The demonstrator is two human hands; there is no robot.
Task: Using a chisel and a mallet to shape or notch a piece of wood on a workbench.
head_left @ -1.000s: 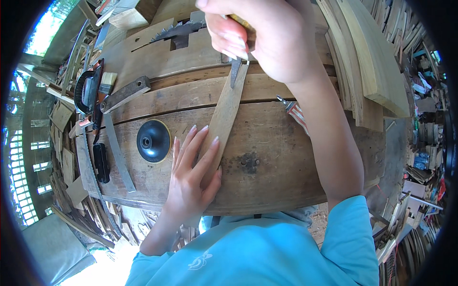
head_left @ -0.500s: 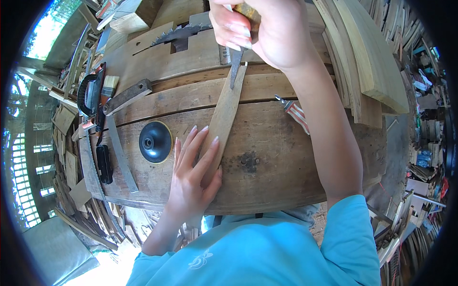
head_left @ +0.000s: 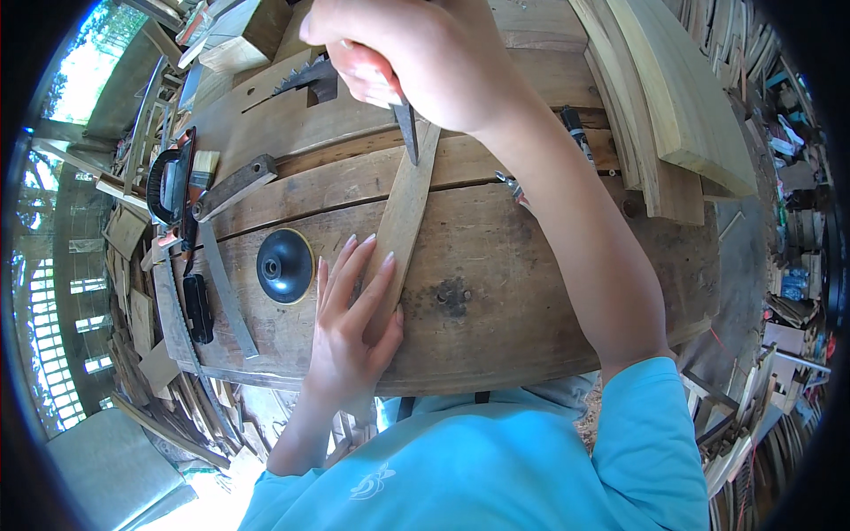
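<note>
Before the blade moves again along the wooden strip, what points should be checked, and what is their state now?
1. Left hand presses the wooden strip flat on the workbench: ok.
2. Right hand closed on the knife: ok.
3. Blade tip on the strip: ok.
4. Left fingers away from the blade: ok, they lie at the near end.
5. Black disc off the strip: ok.
6. Blade sharpness: cannot tell.

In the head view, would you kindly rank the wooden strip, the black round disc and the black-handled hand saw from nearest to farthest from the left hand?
1. Wooden strip: under the left hand, whose fingers press it.
2. Black round disc: just left of the fingertips, not touching.
3. Black-handled hand saw: farthest, at the workbench's left edge.
</note>
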